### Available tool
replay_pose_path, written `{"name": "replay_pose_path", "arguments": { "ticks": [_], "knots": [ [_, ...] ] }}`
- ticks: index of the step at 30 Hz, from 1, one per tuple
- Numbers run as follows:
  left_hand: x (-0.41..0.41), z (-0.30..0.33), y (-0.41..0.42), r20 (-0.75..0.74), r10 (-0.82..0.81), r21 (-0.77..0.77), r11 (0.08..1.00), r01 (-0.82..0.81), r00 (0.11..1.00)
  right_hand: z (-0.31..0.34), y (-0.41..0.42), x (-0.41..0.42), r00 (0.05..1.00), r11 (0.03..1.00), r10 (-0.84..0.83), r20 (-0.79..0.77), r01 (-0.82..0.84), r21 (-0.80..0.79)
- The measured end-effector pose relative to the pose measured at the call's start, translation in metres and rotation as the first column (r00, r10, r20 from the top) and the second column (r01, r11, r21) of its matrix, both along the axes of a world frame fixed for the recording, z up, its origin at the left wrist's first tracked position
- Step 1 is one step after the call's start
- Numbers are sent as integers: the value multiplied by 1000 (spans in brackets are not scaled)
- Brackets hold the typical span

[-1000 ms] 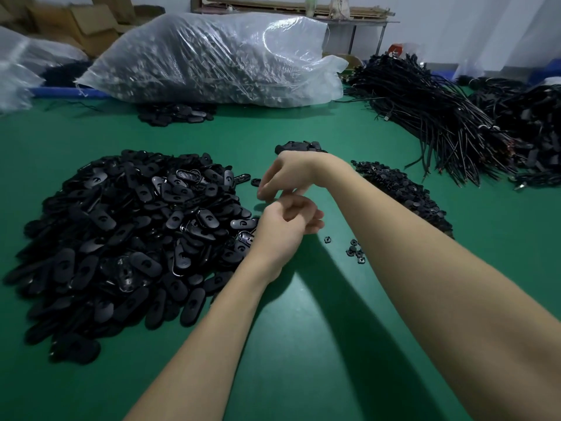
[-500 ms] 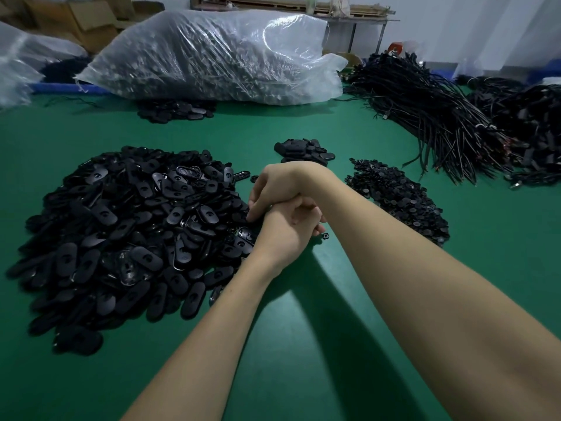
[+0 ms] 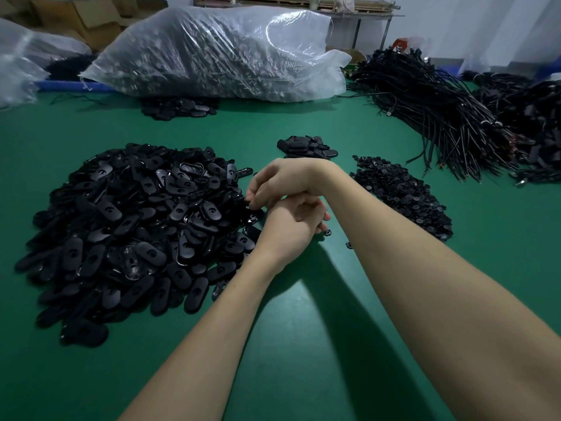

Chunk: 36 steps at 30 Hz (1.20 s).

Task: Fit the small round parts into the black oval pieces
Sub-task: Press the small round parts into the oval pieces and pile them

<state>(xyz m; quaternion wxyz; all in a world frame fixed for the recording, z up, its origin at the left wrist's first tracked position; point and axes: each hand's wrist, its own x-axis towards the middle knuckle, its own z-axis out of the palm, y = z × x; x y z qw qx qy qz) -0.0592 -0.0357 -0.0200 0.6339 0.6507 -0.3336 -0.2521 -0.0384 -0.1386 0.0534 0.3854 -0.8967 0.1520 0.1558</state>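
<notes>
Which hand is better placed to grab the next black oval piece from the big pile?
Probably the right hand. It crosses over the left hand, and its fingertips already reach the near edge of the oval pile. The left hand sits just behind it, fingers curled, farther from the ovals.

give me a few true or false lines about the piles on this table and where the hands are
1. The big pile of oval pieces lies left of the hands. True.
2. The right hand reaches across above the left hand. True.
3. The table is red. False: it is green.
4. The pile of small round parts lies left of the oval pile. False: it lies to the right, beyond the right forearm.
5. A clear plastic bag lies at the far side of the table. True.
6. Both hands lie flat on the table. False: their fingers are curled, at the oval pile's edge.
</notes>
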Motion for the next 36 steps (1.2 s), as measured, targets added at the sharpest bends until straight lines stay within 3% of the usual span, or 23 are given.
{"name": "replay_pose_path", "arguments": {
  "ticks": [13, 15, 21, 26, 29, 31, 36],
  "knots": [
    [3, -6, 0, -14, 0, 9, 1000, 0, 1000, -2, -13, -39, 946, 980, -189, 263, 197, -5],
    [3, -6, 0, -4, 8, -6, 1000, -8, 1000, -6, -14, -50, 898, 960, -279, 339, 270, 76],
    [4, -9, 0, -12, 124, -17, 992, -124, 992, -28, -14, -89, 621, 810, -585, 522, 487, 328],
    [6, -9, 0, -73, 128, -82, 988, -134, 989, -35, -14, -111, 706, 837, -546, 451, 437, 328],
    [9, -10, 0, -104, 123, -99, 986, -133, 987, -35, -13, -114, 710, 840, -542, 449, 444, 312],
    [10, -10, 2, -139, 122, -109, 984, -138, 983, -35, -14, -116, 699, 822, -568, 435, 511, 252],
    [11, -11, 2, -157, 106, -118, 985, -125, 982, -25, -26, -135, 735, 709, -528, 426, 657, -255]
  ]
}}
